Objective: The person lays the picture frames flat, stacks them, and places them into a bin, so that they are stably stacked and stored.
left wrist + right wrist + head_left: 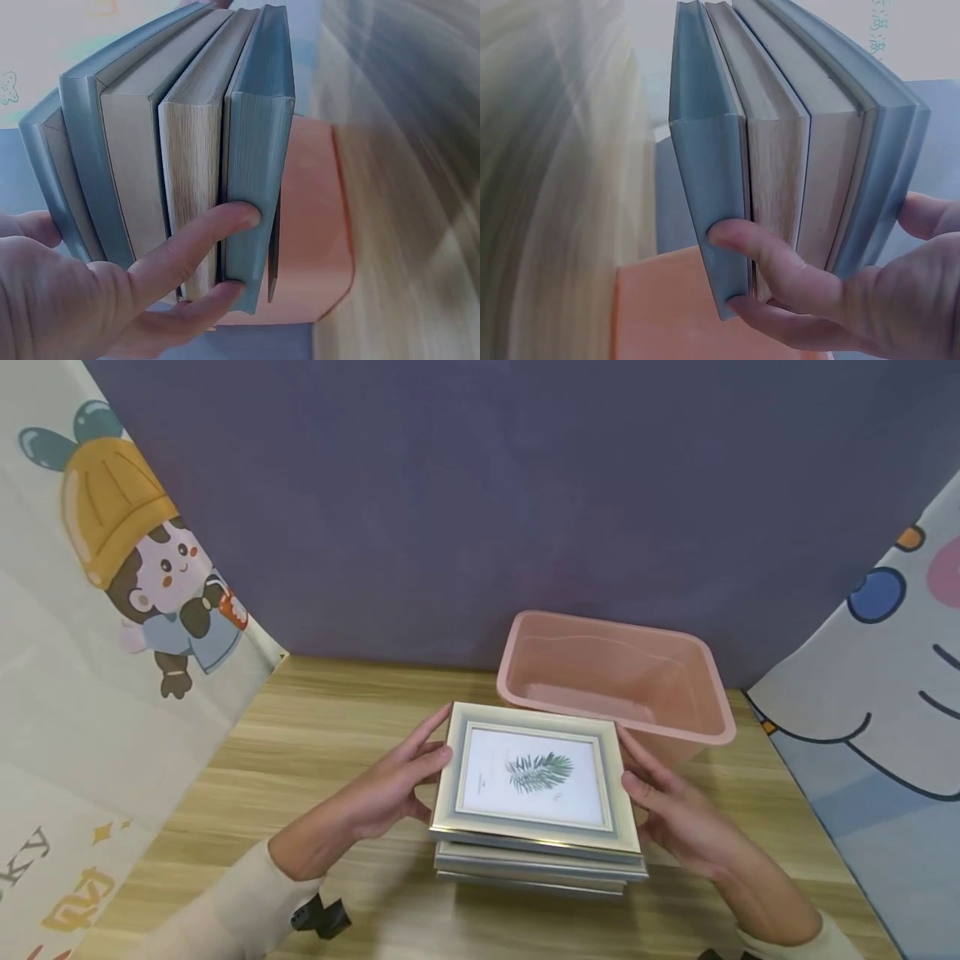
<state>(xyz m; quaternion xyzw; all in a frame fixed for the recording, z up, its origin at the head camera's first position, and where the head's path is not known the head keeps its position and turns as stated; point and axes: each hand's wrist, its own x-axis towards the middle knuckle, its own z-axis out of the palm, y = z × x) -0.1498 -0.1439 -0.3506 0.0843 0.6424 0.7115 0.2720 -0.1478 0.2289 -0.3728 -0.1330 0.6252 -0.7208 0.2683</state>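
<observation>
A stack of picture frames [536,831] is held between both hands, with a gap to the table in the wrist views. The top picture frame [442,793] has a cream border and a print of a green leaf. My left hand [382,793] grips the stack's left side, thumb at the top frame's edge. In the left wrist view, two fingers [225,217] bear on the lowest blue-grey frame [259,150]. My right hand [682,822] grips the opposite side, thumb high and fingers [742,236] against the lower frames. The stack's underside is hidden in the head view.
Just behind the stack stands a pink plastic bin [615,625] on the wood-grain table [337,718]. A dark purple panel [450,527] rises along the back. Printed cartoon sheets [60,635] flank the table on the left and right.
</observation>
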